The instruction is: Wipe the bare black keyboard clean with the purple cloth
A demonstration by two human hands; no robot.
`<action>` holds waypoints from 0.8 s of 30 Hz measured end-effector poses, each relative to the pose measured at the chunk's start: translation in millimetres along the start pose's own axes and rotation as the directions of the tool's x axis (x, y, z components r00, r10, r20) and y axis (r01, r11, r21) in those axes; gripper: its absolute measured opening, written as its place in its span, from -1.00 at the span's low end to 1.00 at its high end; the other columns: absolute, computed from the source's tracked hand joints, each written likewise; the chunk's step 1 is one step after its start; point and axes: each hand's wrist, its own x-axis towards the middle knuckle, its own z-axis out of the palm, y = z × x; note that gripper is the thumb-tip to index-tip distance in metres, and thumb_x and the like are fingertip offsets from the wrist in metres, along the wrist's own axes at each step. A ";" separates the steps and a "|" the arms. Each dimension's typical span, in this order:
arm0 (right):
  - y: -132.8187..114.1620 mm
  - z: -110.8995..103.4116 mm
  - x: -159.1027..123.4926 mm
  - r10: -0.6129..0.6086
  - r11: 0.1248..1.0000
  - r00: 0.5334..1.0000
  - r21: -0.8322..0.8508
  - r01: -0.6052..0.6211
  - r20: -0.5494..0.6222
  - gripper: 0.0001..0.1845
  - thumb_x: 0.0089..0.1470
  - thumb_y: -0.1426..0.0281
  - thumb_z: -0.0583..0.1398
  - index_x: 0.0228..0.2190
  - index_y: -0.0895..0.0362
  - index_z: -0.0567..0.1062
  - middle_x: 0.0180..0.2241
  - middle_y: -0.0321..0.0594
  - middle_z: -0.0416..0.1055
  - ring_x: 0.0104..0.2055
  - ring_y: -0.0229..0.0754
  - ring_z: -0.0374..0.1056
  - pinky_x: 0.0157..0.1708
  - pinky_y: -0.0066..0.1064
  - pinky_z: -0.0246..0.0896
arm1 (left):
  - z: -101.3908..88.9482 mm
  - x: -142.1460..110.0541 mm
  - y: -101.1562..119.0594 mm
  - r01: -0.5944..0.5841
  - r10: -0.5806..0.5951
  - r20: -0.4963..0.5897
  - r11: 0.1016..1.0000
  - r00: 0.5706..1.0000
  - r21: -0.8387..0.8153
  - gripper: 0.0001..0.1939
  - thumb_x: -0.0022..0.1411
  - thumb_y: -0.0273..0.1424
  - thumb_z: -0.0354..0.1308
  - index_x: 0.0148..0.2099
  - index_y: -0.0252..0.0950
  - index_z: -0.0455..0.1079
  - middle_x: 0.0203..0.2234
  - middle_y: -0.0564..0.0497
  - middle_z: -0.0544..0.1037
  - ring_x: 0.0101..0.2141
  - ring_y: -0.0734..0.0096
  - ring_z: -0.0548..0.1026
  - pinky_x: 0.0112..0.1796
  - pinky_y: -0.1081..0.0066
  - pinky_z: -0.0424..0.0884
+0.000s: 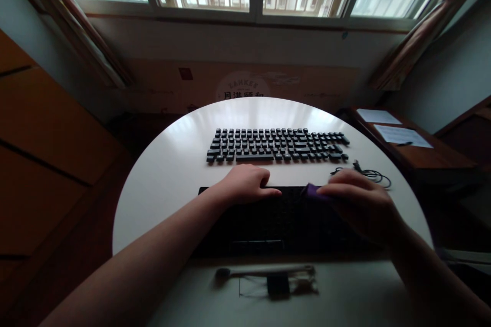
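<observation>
A black keyboard base (pixel 253 225), its keycaps off, lies across the near half of the round white table (pixel 153 199). My left hand (pixel 249 184) grips its far edge, fingers curled and thumb resting on top. Over the right part of the base, my right hand (pixel 360 202) pinches a small purple tool (pixel 317 192); what looks like dark bristles at its tip is blurred. Behind the base, the loose keycaps (pixel 264 143) stand in rows in keyboard layout.
A coiled black cable (pixel 370 174) lies beyond my right hand. Nearer me are a thin long-handled tool (pixel 264 271) and a small black item (pixel 278 286), both blurred. A brown side table (pixel 441 158) with papers (pixel 402 135) stands at right, below the windows.
</observation>
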 end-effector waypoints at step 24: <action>-10.6 23.3 -25.7 0.041 0.998 0.979 -0.063 -0.028 0.199 -0.78 0.19 0.52 0.25 -0.13 0.06 0.54 -0.26 -0.20 0.49 -0.21 -0.12 0.34 -0.15 -0.21 0.27 | 1.8 0.7 -0.3 -0.026 0.027 -0.017 0.999 0.999 0.043 -0.49 0.23 0.17 0.08 -0.28 -0.19 0.44 -0.35 -0.01 0.61 -0.34 0.19 0.52 -0.46 0.36 0.15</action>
